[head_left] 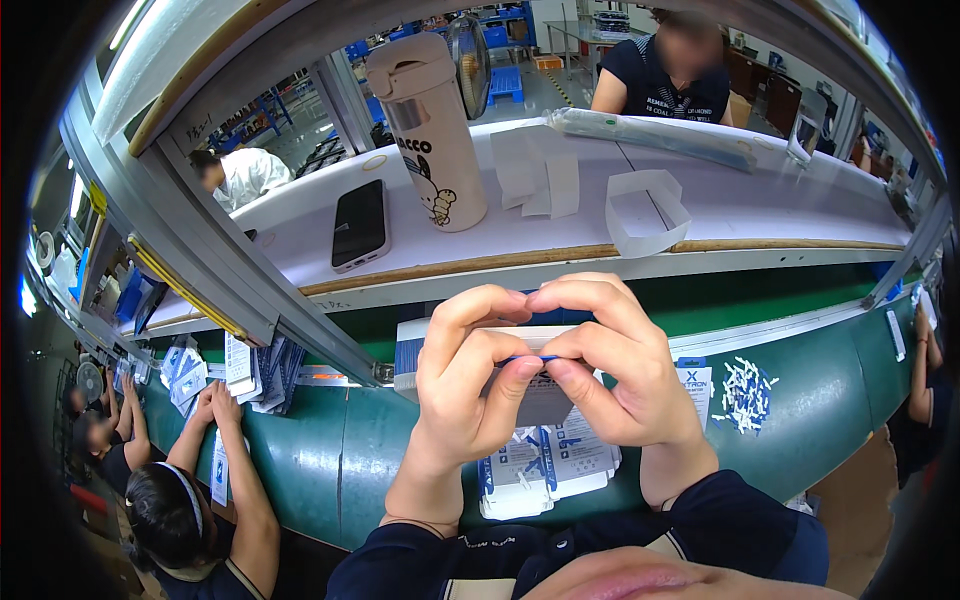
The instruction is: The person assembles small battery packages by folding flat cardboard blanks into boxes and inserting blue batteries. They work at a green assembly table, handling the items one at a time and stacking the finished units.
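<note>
My left hand (462, 375) and my right hand (630, 375) are raised in front of me, fingertips meeting. Thumbs and forefingers of both pinch a thin blue-edged piece (530, 358), mostly hidden by the fingers, so its kind is unclear. Behind and below the hands stands a stack of flat blue-and-white packages (408, 358), partly covered by them. Between my forearms, more printed flat packages (545, 472) lie on the green bench. Right of my right hand are another blue-and-white package (697, 388) and a heap of small white and blue plastic pieces (745, 395).
A shelf (560, 232) crosses ahead, with a phone (361, 226), a beige tumbler (437, 150) and a bent white card ring (647, 212). A metal post (235, 250) rises at left. Co-workers' arms (240, 450) reach over the green bench (310, 455) at left; others are across and right.
</note>
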`<state>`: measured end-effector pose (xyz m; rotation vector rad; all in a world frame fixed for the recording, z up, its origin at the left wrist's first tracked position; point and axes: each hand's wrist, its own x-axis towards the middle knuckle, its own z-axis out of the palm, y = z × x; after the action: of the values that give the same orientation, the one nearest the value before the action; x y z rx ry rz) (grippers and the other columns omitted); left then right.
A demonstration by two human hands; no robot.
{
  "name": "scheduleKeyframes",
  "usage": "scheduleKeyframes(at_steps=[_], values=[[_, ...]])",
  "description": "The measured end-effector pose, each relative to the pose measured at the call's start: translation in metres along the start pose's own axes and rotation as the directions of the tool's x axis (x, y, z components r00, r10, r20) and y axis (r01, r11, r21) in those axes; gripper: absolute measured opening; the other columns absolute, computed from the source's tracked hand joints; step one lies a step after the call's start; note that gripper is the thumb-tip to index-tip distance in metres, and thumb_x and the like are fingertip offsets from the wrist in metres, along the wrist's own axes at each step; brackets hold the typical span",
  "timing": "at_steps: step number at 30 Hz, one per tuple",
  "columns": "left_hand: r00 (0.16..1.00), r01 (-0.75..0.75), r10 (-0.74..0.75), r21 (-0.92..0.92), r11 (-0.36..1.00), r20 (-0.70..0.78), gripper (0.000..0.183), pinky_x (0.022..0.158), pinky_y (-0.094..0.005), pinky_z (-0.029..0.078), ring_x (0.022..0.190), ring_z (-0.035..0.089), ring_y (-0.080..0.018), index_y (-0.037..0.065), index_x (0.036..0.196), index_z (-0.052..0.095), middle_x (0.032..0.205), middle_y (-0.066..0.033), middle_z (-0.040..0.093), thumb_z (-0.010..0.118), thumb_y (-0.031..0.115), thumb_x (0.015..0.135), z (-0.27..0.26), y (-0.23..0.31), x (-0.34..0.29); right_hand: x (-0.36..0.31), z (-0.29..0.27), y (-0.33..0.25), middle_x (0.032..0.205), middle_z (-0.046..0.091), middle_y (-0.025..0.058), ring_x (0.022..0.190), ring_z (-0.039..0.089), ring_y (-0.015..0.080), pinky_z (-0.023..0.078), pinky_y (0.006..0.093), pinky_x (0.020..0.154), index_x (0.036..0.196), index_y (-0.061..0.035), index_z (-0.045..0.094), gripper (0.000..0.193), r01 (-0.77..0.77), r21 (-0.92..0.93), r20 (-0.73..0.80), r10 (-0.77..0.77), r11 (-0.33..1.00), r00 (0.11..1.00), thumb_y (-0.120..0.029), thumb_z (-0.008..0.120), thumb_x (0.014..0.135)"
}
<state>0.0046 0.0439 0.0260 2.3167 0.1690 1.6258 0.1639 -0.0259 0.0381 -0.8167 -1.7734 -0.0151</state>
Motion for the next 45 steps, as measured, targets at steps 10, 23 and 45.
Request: scheduleKeyframes(at_steps=[10, 23, 45], values=[[0.997, 0.04, -0.05, -0.162, 0.986, -0.055, 0.012, 0.076, -0.0326, 0.055, 0.089, 0.063, -0.0246, -0.002, 0.078, 0.06, 0.11, -0.0187, 0.055, 0.069, 0.004, 0.082, 0.006, 0.008, -0.005, 0.002, 0.0, -0.004, 0.111, 0.057, 0.0184, 0.1, 0.057, 0.0355, 0.047, 0.0413, 0.084, 0.081, 0.0028, 0.058, 0.01, 0.055, 0.04, 0.044, -0.057, 0.998, 0.997, 0.003, 0.065, 0.073], [0.969, 0.02, -0.043, -0.096, 0.995, -0.245, 0.014, 0.07, -0.0294, 0.051, 0.083, 0.06, -0.023, 0.0, 0.093, 0.063, 0.101, -0.0177, 0.056, 0.067, 0.012, 0.088, 0.001, 0.005, -0.006, -0.001, -0.003, 0.0, 0.103, 0.063, 0.0148, 0.08, 0.063, 0.0223, 0.053, 0.0303, 0.068, 0.116, -0.0018, 0.064, 0.043, 0.026, 0.227, -0.053, -0.014, 0.973, 0.998, 0.001, 0.073, 0.073], [0.943, -0.042, -0.068, -0.32, 0.946, -0.326, 0.019, 0.064, -0.0283, 0.045, 0.074, 0.057, -0.0188, -0.001, 0.101, 0.049, 0.09, -0.0153, 0.06, 0.063, 0.006, 0.089, 0.02, 0.015, -0.022, -0.015, 0.002, 0.001, 0.076, 0.066, 0.0074, 0.065, 0.062, 0.0176, 0.049, 0.0245, 0.056, 0.09, -0.005, 0.062, 0.047, 0.167, 0.005, -0.385, -0.152, 0.986, 0.91, -0.036, 0.088, 0.065]])
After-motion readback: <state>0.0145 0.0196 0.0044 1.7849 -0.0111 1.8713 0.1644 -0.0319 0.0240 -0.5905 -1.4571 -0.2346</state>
